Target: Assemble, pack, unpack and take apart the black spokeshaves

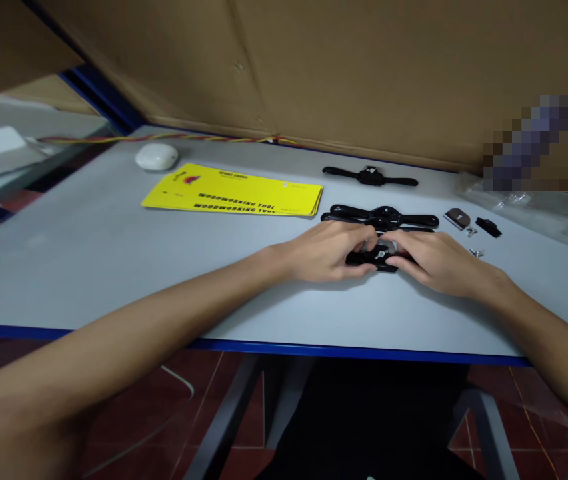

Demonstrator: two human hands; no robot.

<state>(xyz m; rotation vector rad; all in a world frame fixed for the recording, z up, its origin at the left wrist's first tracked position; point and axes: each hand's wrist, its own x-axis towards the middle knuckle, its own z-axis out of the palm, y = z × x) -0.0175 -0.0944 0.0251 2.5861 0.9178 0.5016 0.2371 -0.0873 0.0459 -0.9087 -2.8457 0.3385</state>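
Observation:
Both my hands rest on the grey table (pixel 114 253) around a black spokeshave (pixel 375 259) lying between them. My left hand (pixel 327 250) has its fingers curled over the tool's left side. My right hand (pixel 437 261) closes on its right side, fingertips at the small silver screw in the middle. Two more black spokeshaves (pixel 381 216) lie just behind my fingers, and another spokeshave (pixel 370 176) lies farther back.
Yellow cards (pixel 234 191) printed "woodworking tool" lie to the left, with a white round object (pixel 157 157) behind them. At right are a small metal blade (pixel 457 218), a black part (pixel 488 227), loose screws (pixel 475 252) and a clear plastic bag (pixel 519 203). A cardboard wall (pixel 364 73) stands behind.

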